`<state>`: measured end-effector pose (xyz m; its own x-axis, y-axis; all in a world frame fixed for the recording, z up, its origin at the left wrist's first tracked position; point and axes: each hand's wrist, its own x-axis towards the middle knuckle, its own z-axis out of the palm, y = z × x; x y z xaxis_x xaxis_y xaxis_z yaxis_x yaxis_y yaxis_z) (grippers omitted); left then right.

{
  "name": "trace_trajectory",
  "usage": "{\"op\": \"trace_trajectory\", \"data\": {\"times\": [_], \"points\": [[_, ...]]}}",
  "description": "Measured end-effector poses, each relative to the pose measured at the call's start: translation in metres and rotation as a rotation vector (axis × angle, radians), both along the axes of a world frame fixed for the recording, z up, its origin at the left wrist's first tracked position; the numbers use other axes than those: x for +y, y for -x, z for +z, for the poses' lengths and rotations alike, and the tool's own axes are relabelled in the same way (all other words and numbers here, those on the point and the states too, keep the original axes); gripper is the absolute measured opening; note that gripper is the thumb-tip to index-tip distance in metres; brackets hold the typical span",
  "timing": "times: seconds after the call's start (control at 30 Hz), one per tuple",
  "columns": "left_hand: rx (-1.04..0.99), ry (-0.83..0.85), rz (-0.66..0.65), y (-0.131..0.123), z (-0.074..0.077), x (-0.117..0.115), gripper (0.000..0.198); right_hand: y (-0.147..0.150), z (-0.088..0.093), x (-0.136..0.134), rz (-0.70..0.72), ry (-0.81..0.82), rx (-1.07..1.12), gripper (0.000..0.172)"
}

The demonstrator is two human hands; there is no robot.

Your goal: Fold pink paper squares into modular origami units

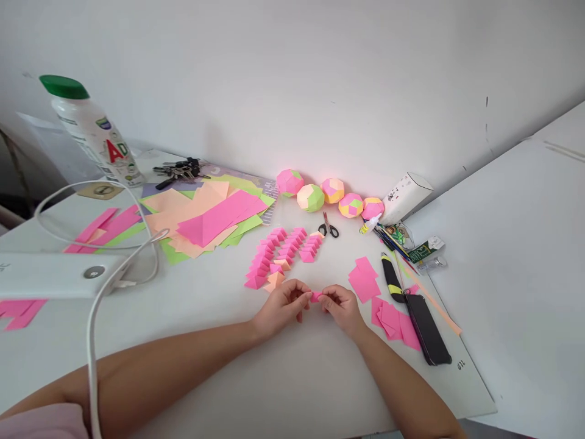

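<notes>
Between my two hands is a small piece of pink paper (315,297), mostly covered by the fingers. My left hand (284,306) pinches its left end, and my right hand (342,308) pinches the right end. Just beyond the left hand stand rows of folded pink paper units (262,259), a few of them peach. To the right of my right hand lie loose pink paper squares (364,279), with another overlapping group of pink squares (393,321) nearer me.
Paper balls (311,198) line the wall, with scissors (328,228) before them. A paper stack (214,219), keys (180,171), a bottle (94,131) and a white power bank (59,274) with a cable are left. A cutter (392,277), black phone (427,329) and white tube (406,198) are right.
</notes>
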<state>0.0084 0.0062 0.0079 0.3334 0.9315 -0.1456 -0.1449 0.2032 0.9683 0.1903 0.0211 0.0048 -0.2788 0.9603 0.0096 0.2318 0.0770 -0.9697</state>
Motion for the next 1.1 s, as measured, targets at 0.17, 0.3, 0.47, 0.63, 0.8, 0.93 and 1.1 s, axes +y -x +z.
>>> {"op": "trace_trajectory", "data": {"times": [0.17,0.3,0.47,0.63,0.8,0.93,1.1], "points": [[0.006,0.037,0.047,0.001,-0.003,0.002,0.029,-0.001,-0.001,0.001,0.025,0.025,-0.006,0.017],[0.14,-0.17,-0.026,0.001,-0.002,-0.003,0.028,-0.002,0.001,0.005,-0.046,0.071,-0.029,0.02],[0.442,-1.008,-0.402,-0.002,-0.011,-0.015,0.01,0.002,0.003,0.01,-0.1,0.121,-0.072,0.023],[0.529,-1.123,-0.47,-0.002,-0.018,-0.015,0.015,0.015,0.003,0.027,-0.145,0.133,-0.145,0.022],[0.511,-1.099,-0.474,-0.002,-0.017,-0.012,0.017,0.03,0.003,0.063,-0.137,0.102,-0.206,0.02],[0.509,-1.094,-0.477,-0.002,-0.017,-0.013,0.016,0.032,-0.001,0.07,-0.136,0.099,-0.204,0.02],[0.528,-1.092,-0.484,-0.002,-0.014,-0.014,0.016,0.018,0.01,0.045,-0.1,-0.031,-0.318,0.021]]}}
